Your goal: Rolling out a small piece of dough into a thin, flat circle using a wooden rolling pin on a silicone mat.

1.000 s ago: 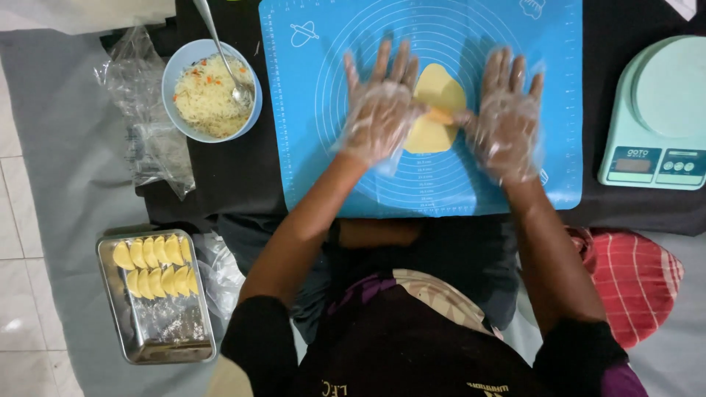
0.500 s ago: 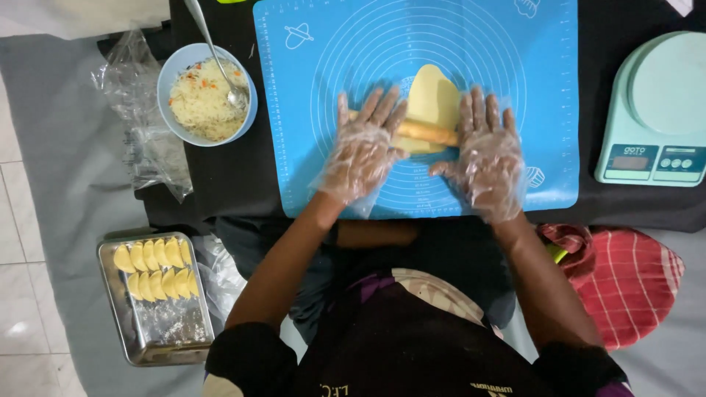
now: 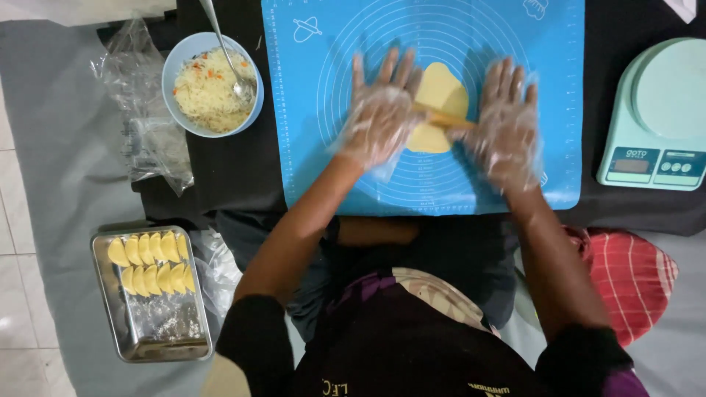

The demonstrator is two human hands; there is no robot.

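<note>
Looking down from the head camera, I see both hands in thin clear gloves, spread flat with the fingers open, on a thin wooden rolling pin (image 3: 441,117) in the upper middle of the frame. My left hand (image 3: 379,121) presses on the pin's left end and my right hand (image 3: 504,129) on its right end; neither grips it, the palms simply bear down, which I judge keeps the pressure even. Under the pin lies an oval of yellow dough (image 3: 440,95), partly flattened, on the blue silicone mat (image 3: 316,169), whose printed rings seem to serve as a guide for size. The mat lies on the dark worktop (image 3: 235,169). At the upper left a blue bowl (image 3: 176,70) of pale shredded filling holds a spoon (image 3: 228,59), near the left hand. Crumpled clear plastic bags (image 3: 143,125) lie left of it. At the lower left a metal tray (image 3: 158,331) carries rows of folded yellow dumplings (image 3: 151,265). A pale green kitchen scale (image 3: 658,117) sits at the right edge, well apart from the dough.
</note>
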